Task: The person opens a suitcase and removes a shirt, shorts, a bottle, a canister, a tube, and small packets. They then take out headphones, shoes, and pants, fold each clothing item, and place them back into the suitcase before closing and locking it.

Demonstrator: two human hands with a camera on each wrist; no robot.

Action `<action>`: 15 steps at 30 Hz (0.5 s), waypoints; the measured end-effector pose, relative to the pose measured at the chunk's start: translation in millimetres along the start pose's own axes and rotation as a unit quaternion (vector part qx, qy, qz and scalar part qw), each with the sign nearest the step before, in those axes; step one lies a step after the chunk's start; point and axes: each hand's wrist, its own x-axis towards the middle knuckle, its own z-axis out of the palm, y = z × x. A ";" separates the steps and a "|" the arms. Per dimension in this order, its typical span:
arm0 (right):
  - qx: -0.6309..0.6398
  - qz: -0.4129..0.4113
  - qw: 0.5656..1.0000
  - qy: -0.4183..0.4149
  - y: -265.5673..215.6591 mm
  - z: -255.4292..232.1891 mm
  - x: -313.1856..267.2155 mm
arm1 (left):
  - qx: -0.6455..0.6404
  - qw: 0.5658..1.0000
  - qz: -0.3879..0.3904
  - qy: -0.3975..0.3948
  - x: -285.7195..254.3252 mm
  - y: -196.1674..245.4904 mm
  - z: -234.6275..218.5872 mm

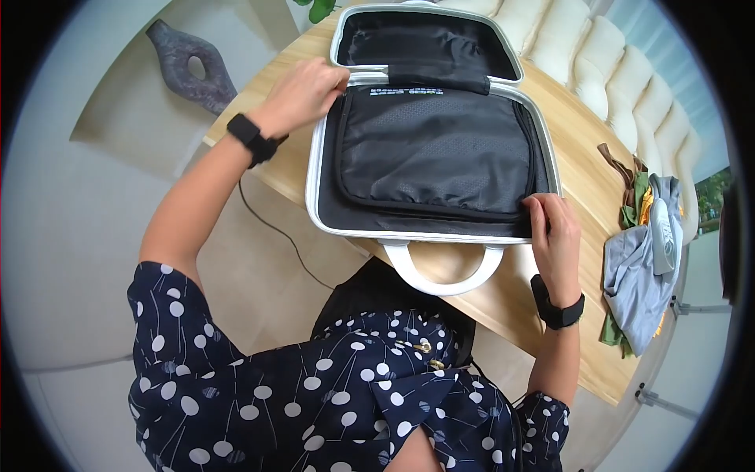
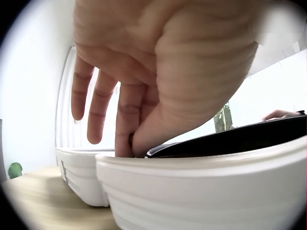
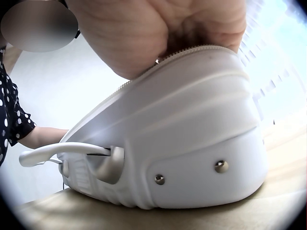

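Note:
A white hard-shell case (image 1: pixel 314 181) lies open on the table, its lid (image 1: pixel 503 47) tipped back at the far side. Inside the base sits a flat black fabric pouch (image 1: pixel 436 149) with piped edges and pale lettering along its far edge. At the pouch's far left corner is my left hand (image 1: pixel 307 90); in the left wrist view its thumb and index finger (image 2: pixel 125 115) meet on something dark just inside the white rim, other fingers extended. My right hand (image 1: pixel 557 228) pinches the pouch's near right corner; in the right wrist view its fingertips are hidden behind the zippered rim.
The case's white handle (image 1: pixel 448 285) points toward me over the wooden table's (image 1: pixel 590 189) near edge. To the right lie grey clothing (image 1: pixel 629 267), green and brown fabric and a pale, flat item (image 1: pixel 664 236). A cushioned seat (image 1: pixel 598 71) stands behind; a cable (image 1: pixel 275 228) hangs at left.

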 end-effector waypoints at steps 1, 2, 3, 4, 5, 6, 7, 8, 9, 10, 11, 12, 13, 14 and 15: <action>0.003 -0.006 1.000 0.004 0.5 0.3 -0.2 | -0.001 1.000 0.000 0.001 5.5 -4.2 4.4; 0.001 -0.006 1.000 0.004 0.9 0.6 -0.5 | -0.002 1.000 -0.011 -0.013 11.0 -7.6 8.9; 0.004 0.001 1.000 0.002 1.1 0.9 -0.7 | -0.004 0.999 -0.022 -0.026 15.1 -10.2 13.4; 0.007 0.009 1.000 0.000 1.1 0.6 -0.5 | 0.008 0.998 -0.014 -0.063 18.7 -6.3 11.3; 0.005 0.009 1.000 0.002 0.7 -0.4 0.1 | 0.008 0.998 -0.012 -0.061 19.1 -4.2 11.1; 0.012 0.008 1.000 -0.002 -0.1 -1.0 0.7 | 0.014 0.999 0.005 -0.052 18.4 -2.4 11.2; 0.019 0.007 1.000 -0.006 -1.4 -1.5 1.2 | 0.021 0.999 0.021 -0.044 17.6 2.2 8.9; 0.018 0.015 1.000 -0.021 -4.5 -4.0 2.8 | 0.026 0.995 -0.004 -0.097 15.6 6.2 5.4; 0.018 0.016 1.000 -0.020 -6.8 -6.0 3.5 | 0.026 0.995 -0.003 -0.097 13.3 11.8 2.0; 0.027 0.033 0.998 -0.036 -8.9 -7.5 3.9 | -0.015 0.994 0.027 -0.102 11.2 19.2 -2.0; 0.037 0.049 0.997 -0.052 -10.0 -7.8 4.5 | -0.055 0.991 0.057 -0.107 8.8 27.2 -6.2; 0.038 0.049 0.997 -0.053 -10.2 -7.4 5.3 | -0.106 0.985 0.065 -0.116 7.7 37.6 -10.1; 0.065 0.075 0.994 -0.053 -10.2 -7.2 6.0 | -0.122 0.982 0.076 -0.123 7.5 49.4 -16.6; 0.092 0.100 0.989 -0.054 -9.8 -7.0 6.6 | -0.123 0.980 0.085 -0.135 7.9 62.0 -21.5; 0.092 0.098 0.989 -0.057 -9.1 -7.2 7.8 | -0.124 0.977 0.094 -0.146 8.0 74.5 -25.3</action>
